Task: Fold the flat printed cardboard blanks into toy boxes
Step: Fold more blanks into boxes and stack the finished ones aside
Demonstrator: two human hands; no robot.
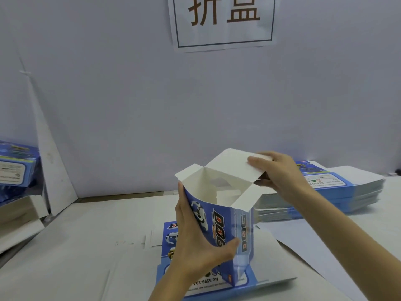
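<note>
A blue printed toy box stands upright in the middle of the table, its top open and white inside. My left hand grips its near left side, thumb across the printed front. My right hand pinches the far white lid flap, which tilts up and back. Two small side flaps stick out at left and right. Under the box lies a flat printed blank. A stack of flat blanks sits at the right behind my right arm.
Folded blue boxes pile up at the far left beside a leaning white board. A white wall with a paper sign closes the back. Loose white sheets lie on the table at right.
</note>
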